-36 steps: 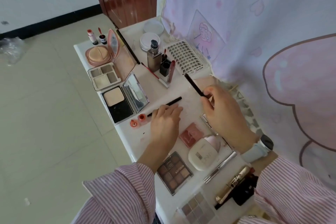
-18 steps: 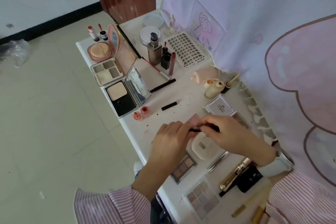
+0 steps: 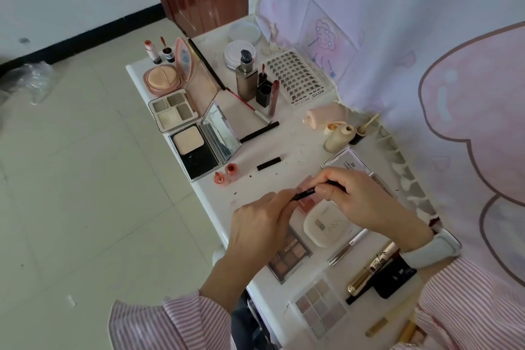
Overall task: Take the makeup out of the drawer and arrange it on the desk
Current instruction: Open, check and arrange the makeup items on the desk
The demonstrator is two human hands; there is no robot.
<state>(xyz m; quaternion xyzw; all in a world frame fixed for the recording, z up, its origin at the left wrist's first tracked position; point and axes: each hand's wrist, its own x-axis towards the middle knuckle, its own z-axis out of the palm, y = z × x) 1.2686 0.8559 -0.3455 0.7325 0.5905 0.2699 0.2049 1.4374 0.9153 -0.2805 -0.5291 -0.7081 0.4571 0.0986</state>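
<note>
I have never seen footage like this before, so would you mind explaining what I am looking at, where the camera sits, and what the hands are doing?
There is no machine here: the picture comes from a wide-angle camera worn on a person's head, looking down at their own two bare hands over a white desk. That is why the striped sleeves enter from the bottom edge.

The desk is crowded with makeup: an open powder compact, a four-pan palette, a pump bottle, a card of false lashes, a brown eyeshadow palette and a gold mascara tube, among others.

The right hand grips a thin black pencil, and the left hand pinches its other end. A short black cap lies loose on the desk, possibly the pencil's.
</note>
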